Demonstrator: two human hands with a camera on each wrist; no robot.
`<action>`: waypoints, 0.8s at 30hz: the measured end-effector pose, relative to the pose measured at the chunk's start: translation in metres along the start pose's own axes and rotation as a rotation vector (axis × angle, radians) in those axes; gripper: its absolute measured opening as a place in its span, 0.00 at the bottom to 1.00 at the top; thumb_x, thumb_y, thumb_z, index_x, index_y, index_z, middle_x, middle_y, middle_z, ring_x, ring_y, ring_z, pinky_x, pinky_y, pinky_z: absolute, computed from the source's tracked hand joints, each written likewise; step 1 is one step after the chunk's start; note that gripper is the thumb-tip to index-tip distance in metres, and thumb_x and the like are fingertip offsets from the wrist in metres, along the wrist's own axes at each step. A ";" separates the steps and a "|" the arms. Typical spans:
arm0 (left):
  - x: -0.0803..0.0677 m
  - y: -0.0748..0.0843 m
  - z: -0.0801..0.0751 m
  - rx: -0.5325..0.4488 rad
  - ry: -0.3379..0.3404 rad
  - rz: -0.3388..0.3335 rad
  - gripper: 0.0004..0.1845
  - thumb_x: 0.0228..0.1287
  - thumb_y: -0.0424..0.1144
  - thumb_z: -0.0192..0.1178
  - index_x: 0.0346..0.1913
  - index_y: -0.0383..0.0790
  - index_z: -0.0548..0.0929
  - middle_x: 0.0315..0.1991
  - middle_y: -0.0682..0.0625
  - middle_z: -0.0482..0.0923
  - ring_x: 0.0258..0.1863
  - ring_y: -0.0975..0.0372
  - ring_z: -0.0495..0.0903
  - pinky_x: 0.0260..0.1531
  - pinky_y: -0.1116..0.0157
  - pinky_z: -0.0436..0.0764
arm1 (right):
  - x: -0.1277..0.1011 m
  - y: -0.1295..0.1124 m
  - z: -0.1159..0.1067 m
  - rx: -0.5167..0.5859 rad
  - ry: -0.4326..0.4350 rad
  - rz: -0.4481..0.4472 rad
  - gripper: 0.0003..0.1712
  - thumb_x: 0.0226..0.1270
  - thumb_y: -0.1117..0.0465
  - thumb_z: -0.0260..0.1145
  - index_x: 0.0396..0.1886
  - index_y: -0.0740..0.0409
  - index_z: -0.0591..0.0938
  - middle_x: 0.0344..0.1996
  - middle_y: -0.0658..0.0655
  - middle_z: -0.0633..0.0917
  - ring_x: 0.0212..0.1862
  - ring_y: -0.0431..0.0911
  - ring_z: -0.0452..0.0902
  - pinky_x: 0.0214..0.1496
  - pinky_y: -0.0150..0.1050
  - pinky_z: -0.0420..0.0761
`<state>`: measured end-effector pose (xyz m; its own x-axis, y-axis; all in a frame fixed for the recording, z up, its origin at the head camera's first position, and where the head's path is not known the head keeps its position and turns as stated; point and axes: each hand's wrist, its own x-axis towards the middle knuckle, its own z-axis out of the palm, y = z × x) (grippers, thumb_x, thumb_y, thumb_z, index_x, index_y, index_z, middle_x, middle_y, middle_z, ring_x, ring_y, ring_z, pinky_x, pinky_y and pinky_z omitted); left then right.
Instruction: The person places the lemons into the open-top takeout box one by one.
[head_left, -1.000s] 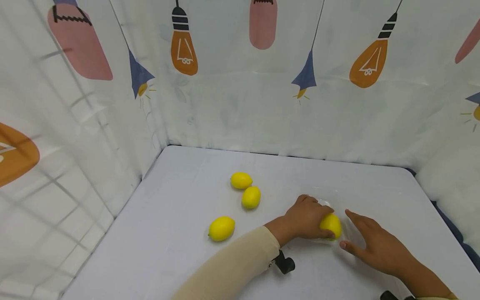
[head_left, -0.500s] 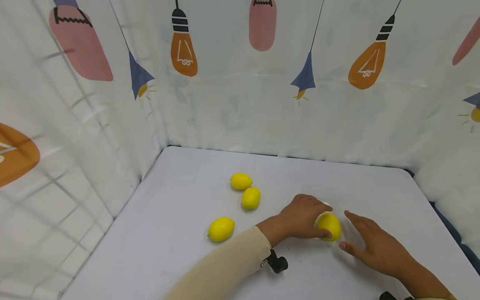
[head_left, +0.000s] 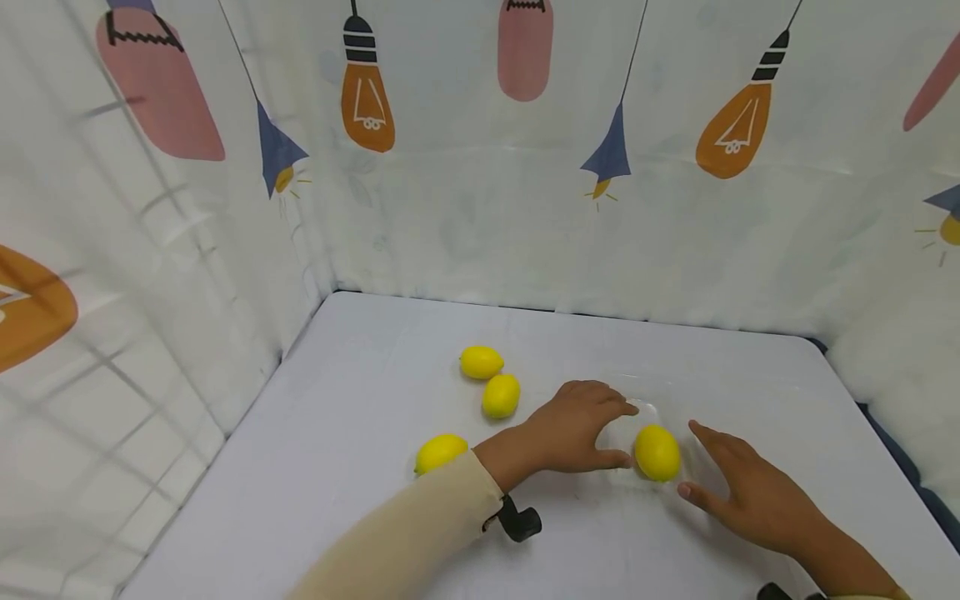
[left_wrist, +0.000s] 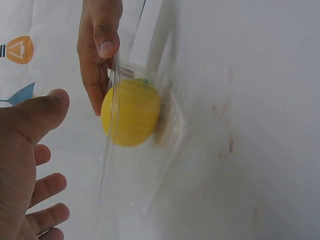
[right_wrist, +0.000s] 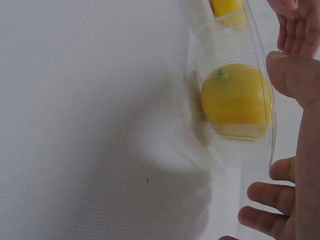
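A clear plastic container (left_wrist: pixel 137 172) sits on the table, with one yellow lemon (head_left: pixel 657 452) inside near its right end. My left hand (head_left: pixel 573 429) is to the left of that lemon, its fingers extended and holding nothing. My right hand (head_left: pixel 757 492) is at the container's right side, fingers and thumb spread. In the right wrist view the right thumb (right_wrist: pixel 290 75) lies close to the rim; whether it touches I cannot tell. On the table to the left, a lemon (head_left: pixel 441 452) is partly hidden by my left forearm.
Farther back, two more lemons (head_left: pixel 482 362) (head_left: pixel 501 396) lie close together on the white table (head_left: pixel 337 400). Patterned cloth walls (head_left: pixel 480 217) enclose its back and sides. A black wrist camera mount (head_left: pixel 519 521) sticks out under my left sleeve.
My left hand has let go of the lemon in the container and drawn back to the left, its forearm now covering part of the nearest loose lemon. The right hand stays in place.
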<state>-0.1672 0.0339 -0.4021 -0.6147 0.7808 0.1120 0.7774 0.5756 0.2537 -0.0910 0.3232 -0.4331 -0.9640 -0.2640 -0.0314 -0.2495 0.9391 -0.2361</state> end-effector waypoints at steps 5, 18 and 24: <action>-0.018 -0.012 -0.012 -0.014 0.005 -0.024 0.34 0.67 0.63 0.64 0.72 0.54 0.74 0.69 0.56 0.72 0.72 0.60 0.64 0.73 0.59 0.59 | 0.001 -0.001 0.001 -0.003 0.003 0.000 0.58 0.64 0.23 0.60 0.80 0.57 0.61 0.69 0.70 0.70 0.66 0.68 0.70 0.54 0.70 0.77; -0.053 -0.032 -0.025 -0.065 0.046 -0.045 0.33 0.67 0.57 0.67 0.71 0.50 0.75 0.68 0.53 0.73 0.72 0.58 0.65 0.72 0.56 0.62 | -0.003 0.001 0.002 0.024 0.020 -0.013 0.55 0.67 0.28 0.62 0.81 0.56 0.58 0.69 0.71 0.70 0.65 0.68 0.70 0.52 0.70 0.77; -0.075 -0.046 -0.030 -0.103 0.052 -0.081 0.33 0.67 0.54 0.68 0.71 0.49 0.75 0.68 0.52 0.73 0.72 0.57 0.65 0.72 0.54 0.62 | -0.004 0.002 0.001 0.025 0.029 -0.019 0.55 0.67 0.29 0.62 0.81 0.56 0.58 0.68 0.71 0.70 0.64 0.69 0.71 0.51 0.70 0.77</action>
<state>-0.1605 -0.0585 -0.3933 -0.6830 0.7176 0.1362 0.7087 0.6059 0.3613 -0.0874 0.3259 -0.4348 -0.9615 -0.2748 0.0012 -0.2656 0.9281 -0.2609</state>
